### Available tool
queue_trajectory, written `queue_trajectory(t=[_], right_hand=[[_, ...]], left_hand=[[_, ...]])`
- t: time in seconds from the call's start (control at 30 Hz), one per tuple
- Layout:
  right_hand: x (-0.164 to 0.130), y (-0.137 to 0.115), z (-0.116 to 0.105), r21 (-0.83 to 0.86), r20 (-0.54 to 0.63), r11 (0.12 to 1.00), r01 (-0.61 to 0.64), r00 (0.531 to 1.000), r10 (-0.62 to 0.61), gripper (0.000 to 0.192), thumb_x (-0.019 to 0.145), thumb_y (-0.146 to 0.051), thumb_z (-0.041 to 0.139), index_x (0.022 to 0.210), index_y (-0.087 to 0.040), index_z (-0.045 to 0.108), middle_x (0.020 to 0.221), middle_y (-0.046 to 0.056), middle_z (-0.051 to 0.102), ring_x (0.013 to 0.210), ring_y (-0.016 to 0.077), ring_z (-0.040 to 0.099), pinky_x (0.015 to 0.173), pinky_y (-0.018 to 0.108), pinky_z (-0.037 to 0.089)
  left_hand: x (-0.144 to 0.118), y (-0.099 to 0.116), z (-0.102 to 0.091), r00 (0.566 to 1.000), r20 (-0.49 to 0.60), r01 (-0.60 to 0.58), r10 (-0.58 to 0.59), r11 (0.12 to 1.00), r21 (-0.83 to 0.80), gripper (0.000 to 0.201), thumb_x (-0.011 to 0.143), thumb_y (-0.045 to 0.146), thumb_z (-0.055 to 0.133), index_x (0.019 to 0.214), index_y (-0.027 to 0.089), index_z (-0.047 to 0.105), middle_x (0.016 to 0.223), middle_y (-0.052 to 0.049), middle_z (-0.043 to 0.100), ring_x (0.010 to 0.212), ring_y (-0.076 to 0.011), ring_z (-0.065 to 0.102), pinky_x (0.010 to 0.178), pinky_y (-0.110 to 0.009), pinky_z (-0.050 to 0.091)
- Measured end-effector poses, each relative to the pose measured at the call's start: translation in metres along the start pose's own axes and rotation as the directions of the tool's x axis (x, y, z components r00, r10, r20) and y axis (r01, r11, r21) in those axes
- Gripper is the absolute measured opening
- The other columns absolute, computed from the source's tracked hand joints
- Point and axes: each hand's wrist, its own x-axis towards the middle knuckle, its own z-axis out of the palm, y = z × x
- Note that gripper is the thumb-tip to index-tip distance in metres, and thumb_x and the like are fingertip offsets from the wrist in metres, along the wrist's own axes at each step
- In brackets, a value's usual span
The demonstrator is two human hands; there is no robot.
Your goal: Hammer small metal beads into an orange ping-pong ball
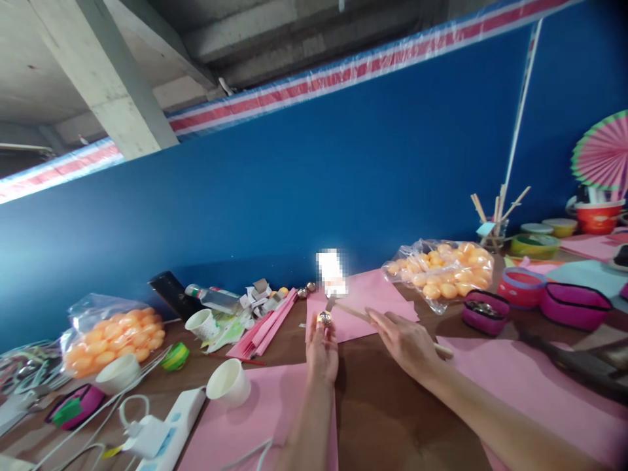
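Left hand (321, 350) fingers clamped on a small ball (324, 318) above the desk (377, 399). Right hand (405, 341) fingers closed around a wooden stick (354, 311) just right of it.

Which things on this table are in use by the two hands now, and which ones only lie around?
In use:
- left hand, pinching a small shiny silver bell
- right hand, holding a thin wooden stick

Lying about:
- two clear plastic bags of orange balls
- white paper cup on its side
- pink paper sheets
- white power strip
- pink zip pouches
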Motion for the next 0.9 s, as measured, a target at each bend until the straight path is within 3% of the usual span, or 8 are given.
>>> queue_trajectory(t=[0.17,0.47,0.9], right_hand=[[-0.0003,0.0004,0.0004,0.003,0.011,1.000,0.007,1.000,-0.007,0.032,0.089,-0.031,0.033,0.117,-0.027,0.049,0.072,0.001,0.061,0.063,0.0107,0.057,0.047,0.019,0.030],[-0.0007,0.0002,0.0002,0.024,0.017,1.000,0.013,1.000,-0.013,0.033,0.089,-0.031,0.033,0.117,-0.026,0.049,0.073,0.002,0.062,0.065,0.0109,0.058,0.049,0.018,0.032],[-0.0023,0.0003,0.0033,-0.004,0.031,1.000,0.012,0.999,-0.012,0.032,0.089,-0.031,0.035,0.118,-0.028,0.048,0.073,0.000,0.061,0.064,0.0105,0.057,0.048,0.020,0.028]], left_hand=[[0.0013,-0.0012,-0.0015,1.000,0.010,0.008,-0.008,1.000,0.020,0.029,0.075,0.006,0.052,0.102,0.017,0.055,0.084,-0.006,0.062,0.069,-0.0092,0.061,0.065,-0.019,0.051],[0.0009,-0.0013,-0.0007,1.000,0.024,0.014,-0.013,1.000,-0.026,0.014,0.075,0.008,0.054,0.087,0.015,0.059,0.084,-0.005,0.063,0.075,-0.0098,0.061,0.075,-0.021,0.050],[0.0018,-0.0015,-0.0022,0.999,0.026,0.035,-0.034,0.999,-0.035,0.009,0.076,0.009,0.053,0.082,0.013,0.059,0.080,-0.005,0.063,0.075,-0.0098,0.061,0.078,-0.022,0.050]])
